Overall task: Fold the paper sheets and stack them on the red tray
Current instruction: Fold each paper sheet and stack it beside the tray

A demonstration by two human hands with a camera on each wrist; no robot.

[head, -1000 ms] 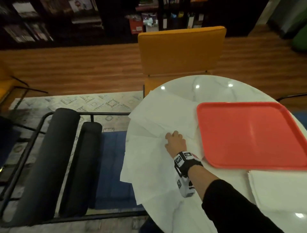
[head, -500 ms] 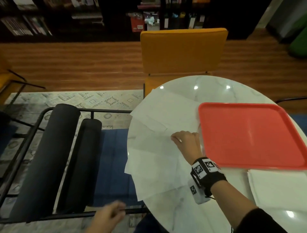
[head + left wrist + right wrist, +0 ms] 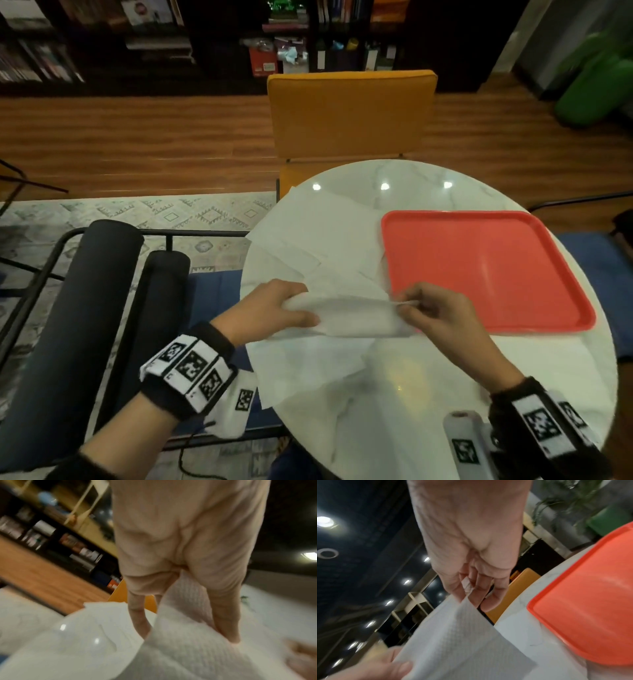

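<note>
Both hands hold one white paper sheet (image 3: pixel 346 313) lifted a little above the round marble table (image 3: pixel 394 383). My left hand (image 3: pixel 291 310) grips its left end, thumb on top, fingers under. My right hand (image 3: pixel 407 305) pinches its right corner between thumb and fingertips. The sheet (image 3: pixel 462 642) sags between them, and in the left wrist view the sheet (image 3: pixel 188 649) drapes over my fingers. Several more white sheets (image 3: pixel 308 246) lie spread on the table's left half. The red tray (image 3: pixel 479 267) lies to the right with nothing on it.
An orange chair (image 3: pixel 349 113) stands behind the table. A black metal-framed seat with dark bolsters (image 3: pixel 68 325) is close on the left. Another white sheet (image 3: pixel 555 370) lies near the table's right front edge. Dark bookshelves (image 3: pixel 137 37) line the far wall.
My left hand came up from below the table and took the sheet's left end. My right hand went from lying on the papers to pinching a corner, and the sheet rose off the pile.
</note>
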